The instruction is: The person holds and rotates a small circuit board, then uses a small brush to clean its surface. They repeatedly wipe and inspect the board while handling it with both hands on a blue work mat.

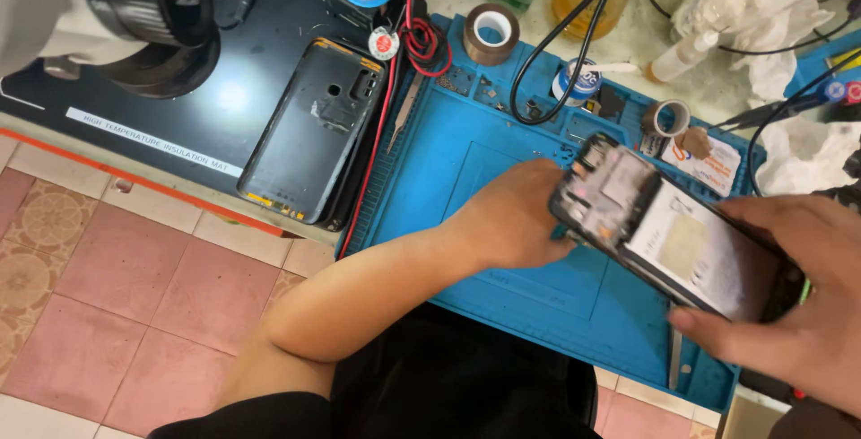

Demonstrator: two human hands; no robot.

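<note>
From the head camera, the right hand [794,291] grips an opened phone [668,246] — back off, internals showing — fingers pinching its long edges, tilted above the blue repair mat [466,147]. The left hand [516,219] rests curled at the phone's upper end; whether it pinches anything I cannot tell (fingers are hidden). The removed back cover [314,130] lies well apart on the black mat [179,125]. A slip could likely drop the phone onto the tweezers [674,358] below.

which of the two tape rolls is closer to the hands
The smaller tape roll near the blue mat's right edge; the bigger brown tape roll sits farther away at the top.
</note>
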